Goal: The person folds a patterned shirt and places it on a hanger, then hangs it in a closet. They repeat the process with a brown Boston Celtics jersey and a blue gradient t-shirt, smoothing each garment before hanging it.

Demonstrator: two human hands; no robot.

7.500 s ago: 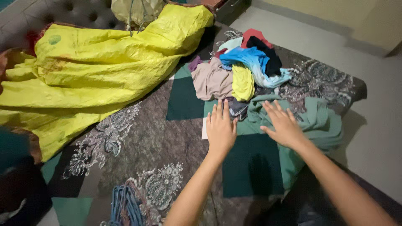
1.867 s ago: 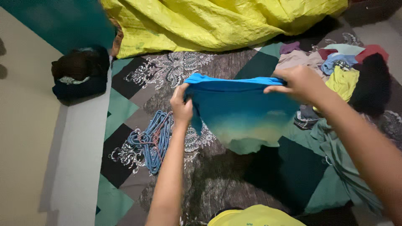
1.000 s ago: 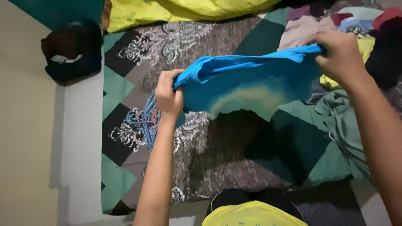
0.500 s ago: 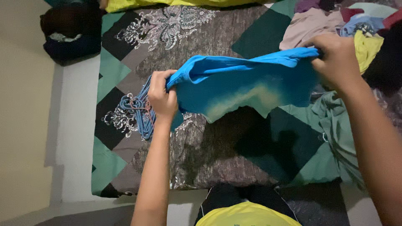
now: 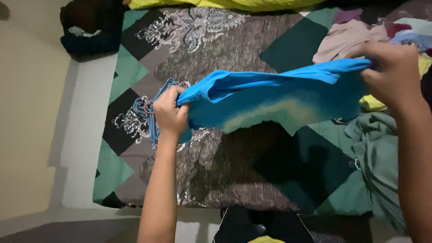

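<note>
A bundle of thin blue plastic hangers (image 5: 153, 110) lies on the patterned grey-and-green patchwork bedspread (image 5: 234, 49), just behind the left hand (image 5: 170, 114). That fist grips 1 end of a soft blue garment fading to pale yellow (image 5: 270, 101), stretched taut above the bedspread. The right hand (image 5: 393, 74) pinches its other end, near a crumpled heap of mixed clothes (image 5: 346, 38).

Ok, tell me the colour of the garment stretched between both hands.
Bright blue garment, fading to pale yellowish along its lower edge; seen in the head view.
</note>
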